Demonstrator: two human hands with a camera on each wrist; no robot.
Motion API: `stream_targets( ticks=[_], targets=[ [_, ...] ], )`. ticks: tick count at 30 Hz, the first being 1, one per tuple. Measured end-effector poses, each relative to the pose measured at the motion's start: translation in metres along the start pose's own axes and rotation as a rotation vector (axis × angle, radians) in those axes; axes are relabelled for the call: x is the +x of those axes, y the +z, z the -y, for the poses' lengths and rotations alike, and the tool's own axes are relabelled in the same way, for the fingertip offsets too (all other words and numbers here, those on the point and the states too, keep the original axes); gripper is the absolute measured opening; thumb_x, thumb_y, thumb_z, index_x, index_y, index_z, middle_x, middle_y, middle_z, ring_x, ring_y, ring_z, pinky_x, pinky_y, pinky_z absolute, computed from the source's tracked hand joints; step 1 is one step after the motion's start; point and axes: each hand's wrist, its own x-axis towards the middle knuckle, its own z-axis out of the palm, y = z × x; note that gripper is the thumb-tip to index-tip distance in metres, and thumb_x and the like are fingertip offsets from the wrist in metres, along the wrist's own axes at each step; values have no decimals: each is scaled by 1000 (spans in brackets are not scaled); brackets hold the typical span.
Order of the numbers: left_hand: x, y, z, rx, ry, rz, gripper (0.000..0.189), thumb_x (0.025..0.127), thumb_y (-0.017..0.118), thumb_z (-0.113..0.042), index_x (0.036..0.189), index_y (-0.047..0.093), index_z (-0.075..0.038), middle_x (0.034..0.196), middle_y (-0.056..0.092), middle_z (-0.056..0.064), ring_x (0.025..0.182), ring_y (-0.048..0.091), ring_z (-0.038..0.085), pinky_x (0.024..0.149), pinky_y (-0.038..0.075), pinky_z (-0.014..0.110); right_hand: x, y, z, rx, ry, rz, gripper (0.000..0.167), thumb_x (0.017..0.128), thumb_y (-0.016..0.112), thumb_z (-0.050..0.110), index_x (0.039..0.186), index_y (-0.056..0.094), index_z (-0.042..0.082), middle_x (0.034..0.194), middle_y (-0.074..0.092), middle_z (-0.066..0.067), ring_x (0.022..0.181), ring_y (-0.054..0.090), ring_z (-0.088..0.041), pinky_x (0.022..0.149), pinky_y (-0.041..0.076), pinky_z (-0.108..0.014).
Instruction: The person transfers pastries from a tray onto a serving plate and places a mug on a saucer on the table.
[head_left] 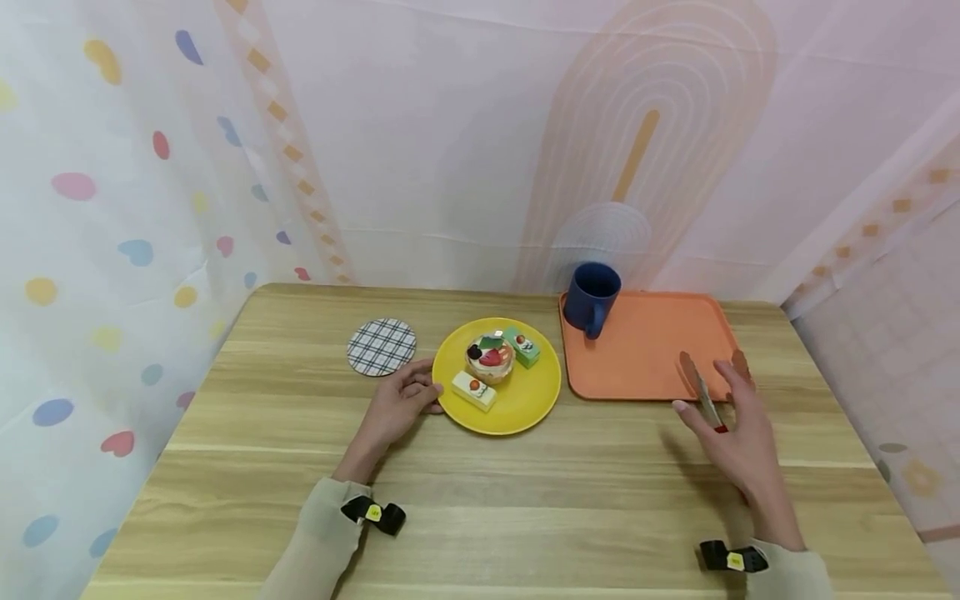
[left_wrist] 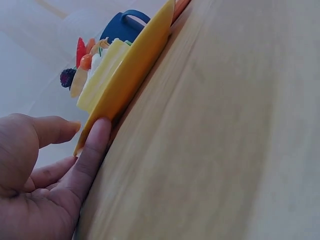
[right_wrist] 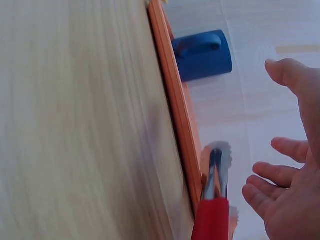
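My left hand (head_left: 396, 407) is at the left rim of a yellow plate (head_left: 532, 392), its digits about the edge, one against the underside in the left wrist view. On the plate sit a fruit tart (head_left: 490, 357), a pale yellow cake slice (head_left: 474, 390) and a green cake slice (head_left: 522, 347). My right hand (head_left: 738, 437) hovers above red-handled tongs (right_wrist: 212, 215), fingers spread and apart from them. The metal tong heads reach over the front edge of an orange tray (head_left: 645, 367). In the head view the hand hides most of the tongs' handles.
A dark blue mug (head_left: 588, 302) stands upright at the tray's back left corner. Left of the plate lies a round checked coaster (head_left: 381, 347), close to my left hand. A patterned cloth (head_left: 442, 150) hangs behind the wooden table (head_left: 525, 517).
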Motion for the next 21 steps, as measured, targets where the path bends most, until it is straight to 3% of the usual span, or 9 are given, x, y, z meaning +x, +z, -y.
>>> stream_targets(
  ticks=[4,11,14,17,19,21],
  targets=[
    [-1,-1,-4,38,9,-9,52,100,65,-8,149,48,-3,116,60,23,87,71,16,76,68,30,2,2,6,23,10,50,86,98,70,36,166,19,18,168,24,-19,137,40,-58,98,47,-74],
    [-9,-6,-14,189,32,-68,56,100,68,-15,151,46,-7,121,65,19,89,73,21,76,68,29,9,6,16,88,-8,104,84,99,70,34,165,19,24,168,25,-18,145,35,-52,109,43,-68],
    [-13,-9,-19,283,48,-91,59,99,70,-22,152,46,-10,120,67,13,95,71,23,79,67,30,12,10,17,106,-42,98,81,100,69,30,165,22,20,165,32,-19,147,36,-45,115,46,-40],
    [-15,-13,-23,370,91,-114,62,97,73,-25,151,47,-10,120,66,12,101,69,24,87,64,32,14,15,17,108,-65,93,78,101,68,30,164,24,17,162,38,-19,145,40,-41,105,42,-7],
    [-15,-17,-25,395,135,-131,61,96,74,-23,150,49,-7,121,65,15,103,68,27,91,63,37,15,17,17,107,-71,96,78,101,67,32,164,24,16,161,40,-19,144,42,-40,96,38,3],
    [-14,-21,-27,403,174,-147,61,95,75,-19,148,50,-4,122,63,18,104,68,29,94,62,41,17,19,19,106,-72,101,77,101,66,34,164,25,17,161,40,-18,143,43,-39,94,38,3]
  ],
)
